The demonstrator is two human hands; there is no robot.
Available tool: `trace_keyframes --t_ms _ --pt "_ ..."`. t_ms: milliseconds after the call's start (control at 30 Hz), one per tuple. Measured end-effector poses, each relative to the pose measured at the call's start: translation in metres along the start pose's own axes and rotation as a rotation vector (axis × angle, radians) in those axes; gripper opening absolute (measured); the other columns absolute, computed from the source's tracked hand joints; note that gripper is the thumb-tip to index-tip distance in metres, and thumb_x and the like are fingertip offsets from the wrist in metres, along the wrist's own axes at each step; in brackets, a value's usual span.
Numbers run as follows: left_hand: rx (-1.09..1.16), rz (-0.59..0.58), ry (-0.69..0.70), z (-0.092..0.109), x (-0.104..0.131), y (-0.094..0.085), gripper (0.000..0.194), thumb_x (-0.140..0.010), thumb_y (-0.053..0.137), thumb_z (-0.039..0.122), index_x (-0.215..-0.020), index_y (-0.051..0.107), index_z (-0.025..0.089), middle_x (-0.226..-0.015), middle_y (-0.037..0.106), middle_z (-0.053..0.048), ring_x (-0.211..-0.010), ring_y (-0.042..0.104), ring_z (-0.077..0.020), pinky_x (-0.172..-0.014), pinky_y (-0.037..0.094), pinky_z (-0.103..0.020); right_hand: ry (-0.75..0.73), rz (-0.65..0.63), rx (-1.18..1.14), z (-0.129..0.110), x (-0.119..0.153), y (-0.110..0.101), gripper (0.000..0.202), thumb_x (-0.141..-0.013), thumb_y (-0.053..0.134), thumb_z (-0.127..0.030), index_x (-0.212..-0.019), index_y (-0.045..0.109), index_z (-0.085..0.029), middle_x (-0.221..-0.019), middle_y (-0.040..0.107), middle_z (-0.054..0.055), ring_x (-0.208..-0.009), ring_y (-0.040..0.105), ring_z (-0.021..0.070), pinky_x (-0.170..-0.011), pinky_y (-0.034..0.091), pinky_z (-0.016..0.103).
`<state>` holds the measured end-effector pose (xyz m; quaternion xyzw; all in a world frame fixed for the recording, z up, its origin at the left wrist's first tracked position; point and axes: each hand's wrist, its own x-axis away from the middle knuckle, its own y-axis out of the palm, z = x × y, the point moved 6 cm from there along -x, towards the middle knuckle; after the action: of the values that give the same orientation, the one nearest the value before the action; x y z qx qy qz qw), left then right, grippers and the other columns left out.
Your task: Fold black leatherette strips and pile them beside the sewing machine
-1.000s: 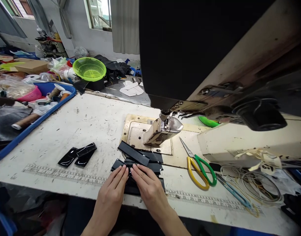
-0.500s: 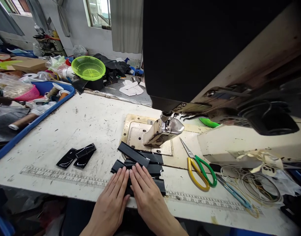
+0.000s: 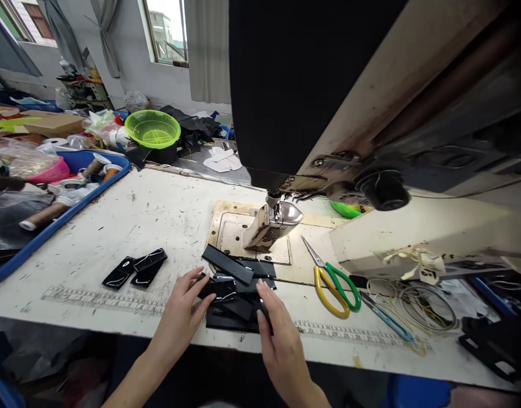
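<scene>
A loose pile of flat black strips (image 3: 228,263) lies on the white table (image 3: 166,198) in front of the sewing machine's post. My left hand (image 3: 186,300) has its thumb and fingers closed on a glossy black piece (image 3: 223,288) at the pile's left side. At the right side of the pile, my right hand (image 3: 279,334) is open, its fingers apart and touching the strips' edge. Several glossy black pieces (image 3: 149,266) lie overlapping farther left on the table.
Scissors (image 3: 334,289) with yellow and green handles and a blue-handled tool (image 3: 392,322) lie to the right. The machine post (image 3: 264,229) rises behind the pile, under the large machine head (image 3: 311,85). A blue tray (image 3: 94,195) of spools stands left.
My hands have moved apart from lying flat side by side on the pile. The left has taken hold of a glossy piece. The camera view has shifted slightly.
</scene>
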<state>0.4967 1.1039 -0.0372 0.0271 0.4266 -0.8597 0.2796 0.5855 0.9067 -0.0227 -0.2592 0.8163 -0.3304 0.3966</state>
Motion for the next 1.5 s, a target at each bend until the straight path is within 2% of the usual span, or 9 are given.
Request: trace_keyframes --t_ms 233,333,467,533,600,767,1033,1333,1500 --pt "0.067 -0.034 -0.132 0.006 0.001 -0.007 0.026 -0.097 0.05 0.046 -0.101 0.065 0.025 -0.099 0.072 -0.005 -0.097 0.069 -0.0244 -0.088 0.057 -0.041 -0.23 -0.014 0.064 -0.019 0.019 0.015 0.045 -0.095 0.049 -0.001 -0.138 0.058 -0.014 -0.132 0.068 0.009 -0.128 0.061 0.0253 -0.105 0.057 0.047" --pt "0.061 -0.004 -0.212 -0.011 0.004 -0.046 0.034 -0.098 0.046 0.055 -0.105 0.061 0.025 -0.09 0.071 -0.003 -0.086 0.071 -0.0222 -0.077 0.059 -0.034 -0.218 0.016 0.04 -0.019 0.021 0.019 0.04 -0.096 0.05 -0.003 -0.132 0.062 -0.015 -0.128 0.07 0.008 -0.123 0.065 0.0233 -0.103 0.059 0.043" --pt "-0.28 0.341 -0.242 -0.037 0.008 -0.109 0.061 -0.091 0.05 0.067 -0.131 0.058 0.022 -0.132 0.06 -0.016 -0.126 0.055 -0.0438 -0.103 0.043 -0.066 -0.158 0.051 0.026 -0.013 0.019 0.013 0.034 -0.099 0.051 -0.008 -0.129 0.062 -0.02 -0.122 0.072 0.007 -0.118 0.066 0.0226 -0.102 0.059 0.045" --pt "-0.34 0.315 -0.052 -0.03 0.002 -0.099 0.055 -0.097 0.049 0.056 -0.142 0.052 0.024 -0.146 0.052 -0.015 -0.134 0.048 -0.041 -0.107 0.042 -0.064 -0.09 0.069 0.045 -0.01 0.014 0.01 0.034 -0.099 0.054 -0.012 -0.132 0.06 -0.02 -0.12 0.071 0.01 -0.113 0.066 0.0255 -0.101 0.056 0.052" --pt "-0.238 0.092 0.148 -0.017 -0.005 -0.061 0.042 -0.102 0.045 0.042 -0.142 0.052 0.03 -0.141 0.059 -0.009 -0.128 0.057 -0.0294 -0.104 0.051 -0.049 -0.028 0.078 0.066 -0.008 0.009 0.008 0.035 -0.1 0.056 -0.017 -0.135 0.058 -0.019 -0.116 0.071 0.011 -0.105 0.066 0.027 -0.095 0.056 0.053" --pt "-0.147 -0.054 0.204 -0.001 -0.009 -0.005 0.03 -0.102 0.044 0.035 -0.124 0.063 0.026 -0.122 0.068 -0.007 -0.113 0.066 -0.0246 -0.1 0.054 -0.045 0.073 0.095 0.111 -0.002 0.002 0.004 0.024 -0.102 0.055 -0.029 -0.124 0.064 -0.022 -0.1 0.068 0.009 -0.089 0.062 0.0262 -0.08 0.053 0.047" --pt "0.006 -0.04 0.032 0.009 0.003 -0.014 0.021 -0.101 0.044 0.035 -0.099 0.062 0.024 -0.097 0.069 -0.005 -0.085 0.068 -0.0202 -0.07 0.057 -0.03 0.124 0.113 0.024 -0.012 -0.002 0.007 0.014 -0.099 0.051 -0.013 -0.098 0.06 -0.023 -0.089 0.067 0.002 -0.084 0.062 0.0196 -0.093 0.048 0.042" --pt "0.025 0.071 -0.124 0.008 0.007 -0.013 0.031 -0.098 0.053 0.042 -0.121 0.061 0.023 -0.086 0.071 -0.001 -0.068 0.07 -0.0167 -0.054 0.055 -0.024 0.244 0.145 0.014 -0.005 -0.027 0.021 0.045 -0.102 0.041 -0.017 -0.146 0.047 -0.023 -0.095 0.069 0.006 -0.079 0.065 0.0213 -0.073 0.056 0.035" --pt "-0.089 0.272 -0.098 0.015 0.015 -0.005 0.033 -0.099 0.056 0.036 -0.127 0.054 0.019 -0.091 0.071 -0.005 -0.069 0.069 -0.017 -0.063 0.059 -0.029 0.215 0.256 0.019 -0.005 -0.024 0.027 0.039 -0.101 0.051 -0.02 -0.139 0.052 -0.017 -0.088 0.07 0.007 -0.08 0.067 0.0226 -0.07 0.058 0.035"
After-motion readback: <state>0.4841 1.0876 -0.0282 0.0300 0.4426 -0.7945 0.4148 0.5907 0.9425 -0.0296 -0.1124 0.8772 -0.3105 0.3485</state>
